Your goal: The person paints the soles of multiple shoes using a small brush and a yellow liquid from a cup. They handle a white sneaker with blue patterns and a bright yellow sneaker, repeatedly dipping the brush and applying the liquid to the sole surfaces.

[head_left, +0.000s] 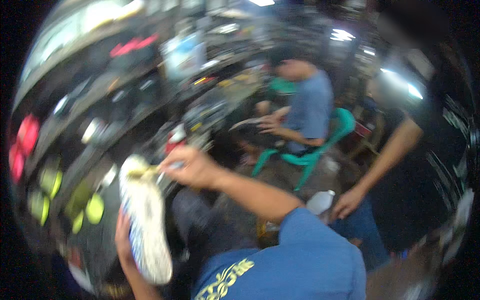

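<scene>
A shoe [150, 235] with a whitish sole and blue upper stands upright on end at the left, its sole facing me. My left hand [123, 235] is closed around the shoe's left side, low down, with its fingers mostly hidden behind it. At the shoe's upper end, my right hand [192, 167] pinches a small brush [148, 171]. The brush's yellowish tip touches the sole near the top. Motion blur hides its finer shape.
Shelves [95, 95] crowded with shoes and other goods run along the left. Ahead, a person in blue [310, 105] sits on a green chair [342, 131]. A person in dark clothes [415, 165] is close at my right, one hand near a white bottle [321, 202].
</scene>
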Demonstrator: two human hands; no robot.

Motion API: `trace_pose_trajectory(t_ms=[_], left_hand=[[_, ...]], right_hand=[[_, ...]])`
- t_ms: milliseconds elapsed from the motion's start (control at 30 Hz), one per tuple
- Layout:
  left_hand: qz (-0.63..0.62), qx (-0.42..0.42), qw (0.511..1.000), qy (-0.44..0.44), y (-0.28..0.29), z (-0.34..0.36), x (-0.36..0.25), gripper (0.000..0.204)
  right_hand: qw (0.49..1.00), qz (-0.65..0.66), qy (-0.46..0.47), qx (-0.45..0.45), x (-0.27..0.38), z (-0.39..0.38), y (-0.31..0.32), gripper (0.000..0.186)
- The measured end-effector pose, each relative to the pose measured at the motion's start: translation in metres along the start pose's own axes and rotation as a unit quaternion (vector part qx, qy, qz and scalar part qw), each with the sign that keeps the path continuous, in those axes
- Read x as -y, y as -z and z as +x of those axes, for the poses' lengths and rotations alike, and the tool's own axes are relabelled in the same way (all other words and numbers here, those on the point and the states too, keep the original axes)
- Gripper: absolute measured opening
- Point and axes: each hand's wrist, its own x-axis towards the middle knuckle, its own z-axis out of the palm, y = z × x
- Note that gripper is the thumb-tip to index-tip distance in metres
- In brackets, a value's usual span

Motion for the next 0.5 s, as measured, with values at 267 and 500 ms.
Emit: trace_pose_trajectory(t_ms=[267, 500], left_hand=[[0.128, 0.089, 0.983, -0.095, -0.027, 0.039, 0.015, 0.057], [0.148, 0.102, 0.974, -0.137, -0.025, 0.036, 0.012, 0.053]], right_hand=[[0.99, -0.089, 0.058, -0.097, 0.046, -0.032, 0.062, 0.016], [0.989, -0.091, 0.068, -0.095, 0.072, -0.027, 0.08, 0.016]])
